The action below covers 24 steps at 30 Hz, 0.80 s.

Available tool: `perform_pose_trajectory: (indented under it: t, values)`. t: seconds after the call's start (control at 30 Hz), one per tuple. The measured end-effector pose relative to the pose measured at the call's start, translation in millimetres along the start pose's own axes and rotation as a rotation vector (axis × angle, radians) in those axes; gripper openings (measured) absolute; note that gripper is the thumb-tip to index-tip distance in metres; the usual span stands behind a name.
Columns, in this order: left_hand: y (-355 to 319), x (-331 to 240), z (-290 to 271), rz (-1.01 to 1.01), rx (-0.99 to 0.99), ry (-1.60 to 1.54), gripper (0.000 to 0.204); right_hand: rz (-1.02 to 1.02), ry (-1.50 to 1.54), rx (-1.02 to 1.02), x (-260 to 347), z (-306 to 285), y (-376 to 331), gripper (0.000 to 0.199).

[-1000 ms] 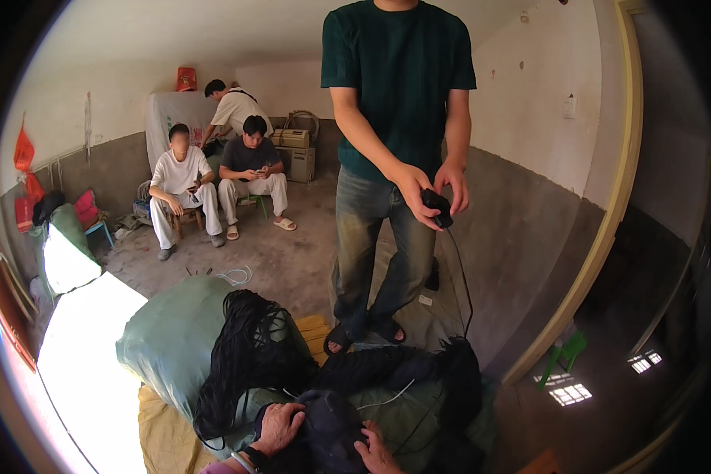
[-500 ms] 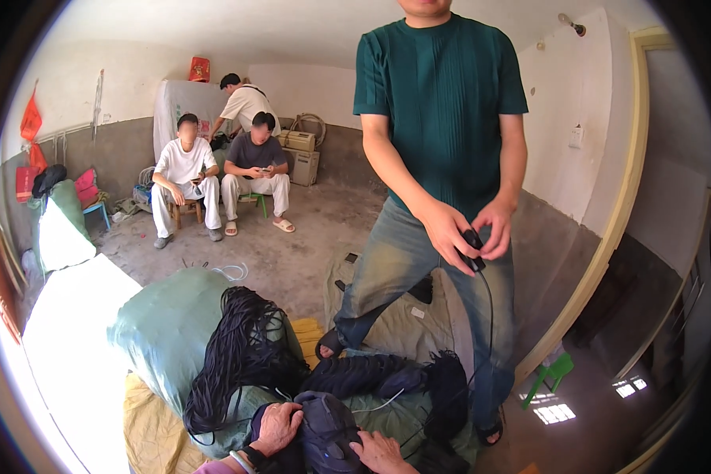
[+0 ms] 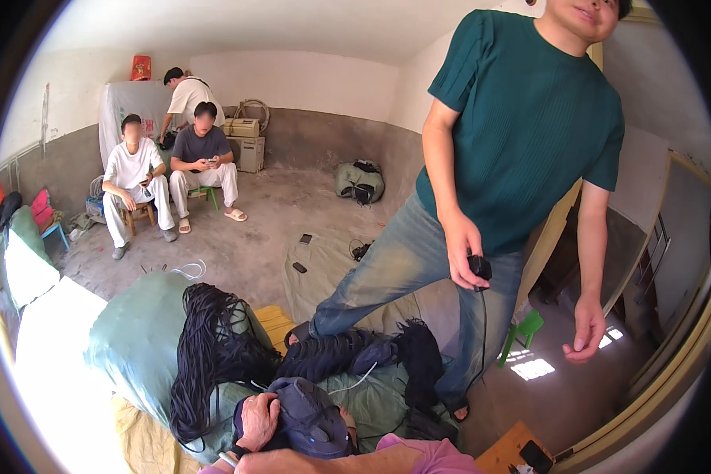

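Note:
My left hand (image 3: pixel 258 421) rests at the left side of a dark navy fabric bag (image 3: pixel 312 423), its fingers curled against the cloth. A pink-sleeved right arm (image 3: pixel 395 457) crosses low in front of the bag toward my left wrist. The fingers of my right hand do not show clearly at the lower edge. Beyond the bag lies a thick bundle of black cords (image 3: pixel 217 355), draped over a green sack (image 3: pixel 134 324). Another dark stringy bundle (image 3: pixel 340 355) stretches to the right behind the bag, with a thin white cord (image 3: pixel 363 379) near it.
A person in a green shirt (image 3: pixel 529 150) stands close at the right, holding a black corded device (image 3: pixel 479 268). Two people sit and one bends at the back left. A green stool (image 3: pixel 521 336) stands by the doorway. A phone (image 3: pixel 536 457) lies on a wooden surface at lower right.
My right hand has left the bag, and its arm now crosses low to the left. The standing person has lowered one hand from the device. The view has swung right.

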State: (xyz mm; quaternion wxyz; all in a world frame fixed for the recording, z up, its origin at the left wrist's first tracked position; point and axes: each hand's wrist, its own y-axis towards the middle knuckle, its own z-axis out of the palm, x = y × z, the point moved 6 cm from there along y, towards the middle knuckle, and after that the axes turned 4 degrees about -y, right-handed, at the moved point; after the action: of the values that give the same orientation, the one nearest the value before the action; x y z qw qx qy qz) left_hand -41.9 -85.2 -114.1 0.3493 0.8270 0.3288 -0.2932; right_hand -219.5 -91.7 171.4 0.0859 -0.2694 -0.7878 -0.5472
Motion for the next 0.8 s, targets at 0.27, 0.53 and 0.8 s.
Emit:
perform_pose_trajectory:
  t: [0.27,0.53,0.8]
  values:
    - [3,10,13,0.022,0.002,0.013,0.024,0.504,0.003,0.021,-90,17,-83,0.033]
    - [4,-11,-2,0.025,0.020,-0.010,0.022,0.788,-0.234,-0.186,-157,-17,-193,0.020]
    - [4,-12,-2,-0.021,0.049,0.011,0.023,1.105,0.018,-0.528,-186,-14,-263,0.018]
